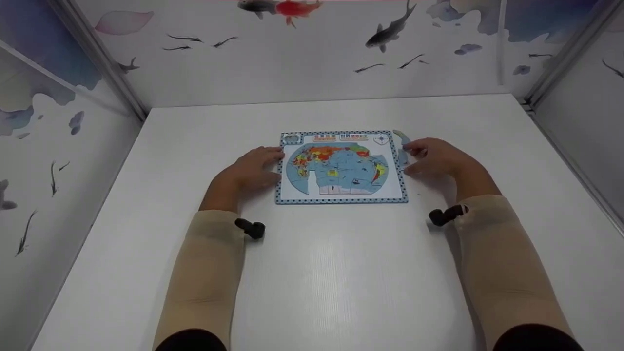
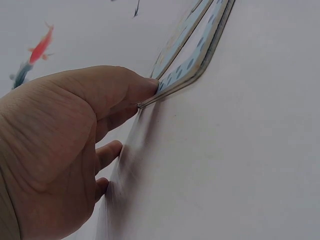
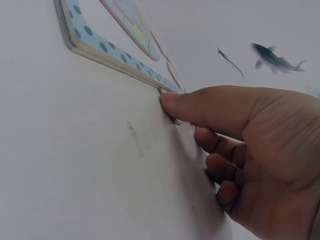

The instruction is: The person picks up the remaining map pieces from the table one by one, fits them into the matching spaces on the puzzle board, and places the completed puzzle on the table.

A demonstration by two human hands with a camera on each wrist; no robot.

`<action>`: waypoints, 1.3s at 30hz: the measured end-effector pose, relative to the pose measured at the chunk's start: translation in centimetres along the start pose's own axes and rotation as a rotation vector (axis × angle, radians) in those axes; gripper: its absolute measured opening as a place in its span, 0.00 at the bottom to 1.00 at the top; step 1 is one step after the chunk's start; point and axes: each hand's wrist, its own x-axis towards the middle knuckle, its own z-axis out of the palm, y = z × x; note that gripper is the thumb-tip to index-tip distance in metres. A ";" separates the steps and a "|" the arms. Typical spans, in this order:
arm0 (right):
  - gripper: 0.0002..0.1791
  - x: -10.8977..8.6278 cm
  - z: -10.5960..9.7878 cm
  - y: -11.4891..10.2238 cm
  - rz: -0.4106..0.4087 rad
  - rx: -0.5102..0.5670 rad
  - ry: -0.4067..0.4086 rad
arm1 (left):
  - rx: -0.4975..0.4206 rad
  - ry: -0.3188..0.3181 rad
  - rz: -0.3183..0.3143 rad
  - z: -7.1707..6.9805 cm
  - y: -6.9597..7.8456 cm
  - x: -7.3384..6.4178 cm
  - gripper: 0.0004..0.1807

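Note:
A world-map jigsaw puzzle (image 1: 341,168) with a blue dotted border lies on the table. White gaps show in its map at the lower left of centre and at the upper right. My left hand (image 1: 256,168) rests at the board's left edge, fingers fairly straight; in the left wrist view its thumb (image 2: 145,87) touches the border. Just off the right edge, my right hand (image 1: 434,158) has its thumb and forefinger on a blue puzzle piece (image 1: 402,157). In the right wrist view the thumb (image 3: 175,102) covers much of this piece, and the other fingers are curled.
Another curved puzzle piece (image 1: 402,136) lies by the board's upper right corner. White panels printed with fish (image 1: 390,31) enclose the back and sides of the white table (image 1: 336,263). A black wrist mount (image 1: 251,228) sticks out from the left sleeve, another (image 1: 446,215) from the right.

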 end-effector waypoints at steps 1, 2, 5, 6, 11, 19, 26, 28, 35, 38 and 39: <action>0.47 0.0 0.0 -0.1 -0.001 -0.003 0.000 | -0.005 0.001 -0.004 0.0 0.0 0.0 0.41; 0.47 0.0 0.0 -0.1 -0.002 -0.004 0.002 | -0.006 0.002 -0.008 0.1 0.0 0.0 0.41; 0.46 0.1 0.1 -0.2 -0.004 -0.004 0.010 | -0.009 0.004 -0.022 0.2 -0.1 0.1 0.42; 0.46 0.1 0.1 -0.2 -0.001 -0.004 0.013 | -0.011 0.003 -0.028 0.2 -0.1 0.2 0.42; 0.43 0.2 0.0 -0.1 -0.003 0.019 0.027 | -0.004 0.006 -0.033 0.3 0.0 0.2 0.41; 0.48 0.2 -0.4 0.2 -0.023 -0.034 -0.022 | 0.005 0.006 -0.023 0.3 0.0 0.0 0.40; 0.50 -0.1 -0.6 0.4 -0.012 -0.076 -0.064 | -0.021 0.012 -0.044 0.2 0.1 -0.2 0.41; 0.49 -0.2 -0.6 0.5 -0.015 -0.068 -0.064 | -0.025 0.011 -0.047 0.2 0.1 -0.2 0.41; 0.43 -0.2 -0.5 0.5 -0.023 -0.058 -0.046 | 0.032 0.002 0.006 0.1 0.1 0.1 0.40; 0.43 -0.1 -0.5 0.5 -0.027 -0.044 -0.034 | 0.041 -0.006 0.023 0.1 0.0 0.2 0.40; 0.44 -0.1 -0.6 0.5 -0.027 -0.039 -0.030 | 0.042 -0.009 0.025 0.0 0.0 0.2 0.40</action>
